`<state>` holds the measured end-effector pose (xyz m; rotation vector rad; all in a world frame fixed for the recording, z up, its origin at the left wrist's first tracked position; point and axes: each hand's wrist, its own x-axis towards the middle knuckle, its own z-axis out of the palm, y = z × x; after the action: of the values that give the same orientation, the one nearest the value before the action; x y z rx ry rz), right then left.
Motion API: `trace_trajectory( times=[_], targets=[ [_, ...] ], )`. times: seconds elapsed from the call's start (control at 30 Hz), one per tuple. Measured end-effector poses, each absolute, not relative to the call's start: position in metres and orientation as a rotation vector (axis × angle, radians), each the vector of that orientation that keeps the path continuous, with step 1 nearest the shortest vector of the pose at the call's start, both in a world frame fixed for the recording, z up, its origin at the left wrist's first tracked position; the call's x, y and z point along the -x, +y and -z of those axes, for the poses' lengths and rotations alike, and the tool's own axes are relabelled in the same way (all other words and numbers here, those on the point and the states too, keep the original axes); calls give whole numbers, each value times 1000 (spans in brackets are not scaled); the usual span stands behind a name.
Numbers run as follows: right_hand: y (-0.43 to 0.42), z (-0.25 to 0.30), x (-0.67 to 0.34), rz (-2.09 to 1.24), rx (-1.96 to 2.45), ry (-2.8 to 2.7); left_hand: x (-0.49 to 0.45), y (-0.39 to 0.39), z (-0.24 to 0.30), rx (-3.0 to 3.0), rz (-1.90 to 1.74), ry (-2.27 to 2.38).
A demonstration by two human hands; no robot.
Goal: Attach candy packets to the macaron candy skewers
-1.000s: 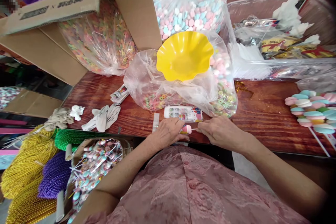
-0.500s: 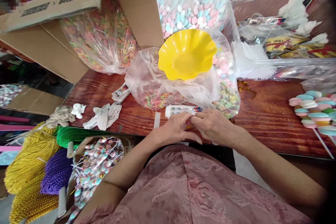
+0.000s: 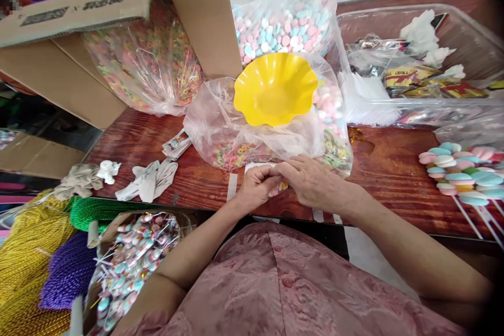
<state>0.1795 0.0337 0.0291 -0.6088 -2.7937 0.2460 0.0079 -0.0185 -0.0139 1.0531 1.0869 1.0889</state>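
Note:
My left hand point(image 3: 255, 188) and my right hand point(image 3: 309, 181) meet at the near edge of the wooden table point(image 3: 394, 173), fingers curled and pressed together around a small pink candy piece point(image 3: 280, 187) that barely shows between them. Under the fingertips lies a white printed packet point(image 3: 255, 167), mostly hidden. Just beyond the hands sits a clear plastic bag of coloured ring candies point(image 3: 236, 147) with a yellow scalloped bowl point(image 3: 275, 89) resting on top.
An open cardboard box point(image 3: 79, 63) holds a bag of ring candy at the back left. A bag of pastel round sweets point(image 3: 283, 26) stands behind the bowl. Finished candy sticks point(image 3: 460, 173) lie right. A clear tray point(image 3: 413, 63) holds wrappers. Cord bundles and wrapped lollipops point(image 3: 129, 262) sit lower left.
A second ago my hands were apart, holding a pink candy on a stick between them. They have come together and moved slightly away from me, over the white packet.

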Motion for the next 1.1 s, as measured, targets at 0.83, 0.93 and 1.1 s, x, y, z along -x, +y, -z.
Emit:
trace_trajectory(
  times=[0.83, 0.93, 1.1],
  targets=[
    [10, 5, -158, -572, 830, -1652, -13, -18, 2, -1081, -1241, 968],
    [5, 4, -155, -577, 803, -1615, -20, -19, 1, -815, -1198, 800],
    [1, 10, -147, -735, 802, -1437, -18, -15, -3, -731, -1033, 737]
  ],
)
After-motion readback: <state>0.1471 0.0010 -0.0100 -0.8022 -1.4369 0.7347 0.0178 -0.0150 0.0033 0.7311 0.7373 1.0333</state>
